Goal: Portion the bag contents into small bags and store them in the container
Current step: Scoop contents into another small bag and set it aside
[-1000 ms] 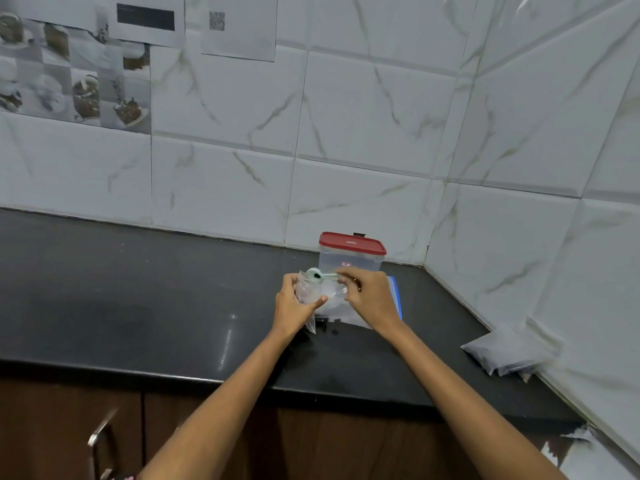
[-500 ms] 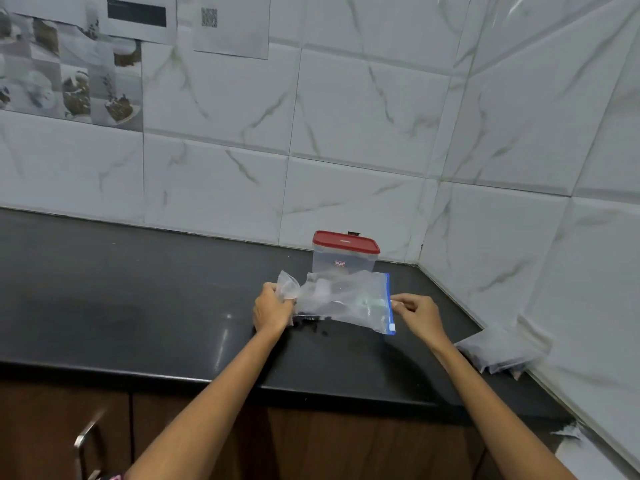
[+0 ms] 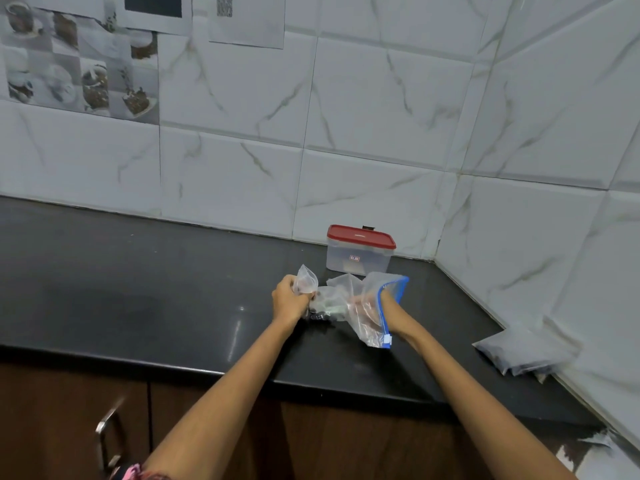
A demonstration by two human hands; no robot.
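Observation:
On the black counter [image 3: 173, 306], my left hand [image 3: 289, 301] grips the neck of a small clear bag [image 3: 306, 280]. My right hand [image 3: 372, 306] is pushed inside the large clear zip bag [image 3: 372, 336] with the blue seal, and shows only blurred through the plastic. A pale green scoop [image 3: 334, 309] lies inside that bag near my fingers. A few dark bits [image 3: 317, 317] lie under the bags. The clear container [image 3: 358, 261] with its red lid on stands just behind, near the wall corner.
Several filled small bags [image 3: 523, 351] lie against the right wall. Tiled walls close off the back and right sides. A cabinet handle [image 3: 107, 427] sits below the counter's front edge at the left.
My right hand let go of the zip bag's blue edge and went inside the bag. The bag has crumpled up around it. My left hand still grips the small bag.

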